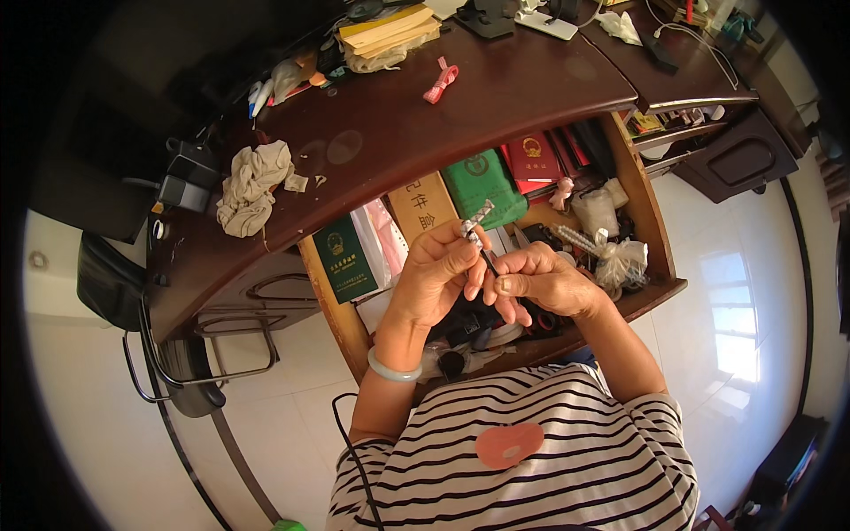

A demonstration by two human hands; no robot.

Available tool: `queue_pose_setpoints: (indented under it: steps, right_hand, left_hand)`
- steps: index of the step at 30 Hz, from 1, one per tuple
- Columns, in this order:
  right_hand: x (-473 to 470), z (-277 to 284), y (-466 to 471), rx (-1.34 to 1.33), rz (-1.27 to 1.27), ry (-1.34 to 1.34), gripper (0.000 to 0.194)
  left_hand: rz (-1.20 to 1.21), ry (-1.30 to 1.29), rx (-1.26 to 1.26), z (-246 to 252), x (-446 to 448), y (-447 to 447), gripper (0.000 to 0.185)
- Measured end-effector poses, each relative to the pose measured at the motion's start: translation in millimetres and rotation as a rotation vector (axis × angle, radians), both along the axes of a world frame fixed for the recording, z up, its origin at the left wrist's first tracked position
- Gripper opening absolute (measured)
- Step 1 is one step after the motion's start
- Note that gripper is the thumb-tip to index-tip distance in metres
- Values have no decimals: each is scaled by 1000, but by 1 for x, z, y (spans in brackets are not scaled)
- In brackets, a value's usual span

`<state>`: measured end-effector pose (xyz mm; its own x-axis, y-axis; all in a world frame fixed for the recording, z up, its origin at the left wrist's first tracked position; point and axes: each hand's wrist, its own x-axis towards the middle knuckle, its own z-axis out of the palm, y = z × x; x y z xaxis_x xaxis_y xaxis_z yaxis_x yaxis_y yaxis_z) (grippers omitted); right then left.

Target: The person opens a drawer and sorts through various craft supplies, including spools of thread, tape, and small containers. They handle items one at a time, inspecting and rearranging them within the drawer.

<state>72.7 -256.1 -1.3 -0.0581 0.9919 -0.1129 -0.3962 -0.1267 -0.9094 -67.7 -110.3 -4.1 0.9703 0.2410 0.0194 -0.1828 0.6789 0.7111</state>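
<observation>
Over an open wooden drawer (654,219), both hands meet on one small item, which looks like a hair tie. Its grey-and-white patterned strip (479,216) is pinched between the thumb and fingers of my left hand (435,269), and one end sticks up past the fingertips. From that strip a thin black band (489,263) runs down to the right. My right hand (541,282) pinches the band's lower end. Fingers hide part of the item. Behind the hands lie a brown cardboard file box (420,204) and a green plastic pouch (483,182).
In the drawer are a dark green booklet (344,259), a red booklet (533,159) and a bagged white bundle (621,262). On the desk (385,126) above lie a crumpled beige cloth (255,189) and a pink checked ribbon (441,81). A black chair (109,282) stands left.
</observation>
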Motion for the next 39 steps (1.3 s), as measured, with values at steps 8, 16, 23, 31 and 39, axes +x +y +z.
queue_pose_setpoints:
  steps: [8,16,23,31,39]
  right_hand:
    - [-23,-11,6,358,-704,-1454,14]
    - [-26,-17,1,286,-617,-1282,6]
    - [-6,6,-3,-10,-41,-5,27]
    - [-11,-3,0,25,-142,79,30]
    - [-29,-11,4,349,-696,-1403,14]
  left_hand:
    - [365,186,335,8,4,-14,13]
    - [304,158,302,9,5,-16,14]
    - [87,35,56,2,0,-1,19]
    - [250,90,195,2,2,-5,14]
    - [443,193,501,4,6,-14,10]
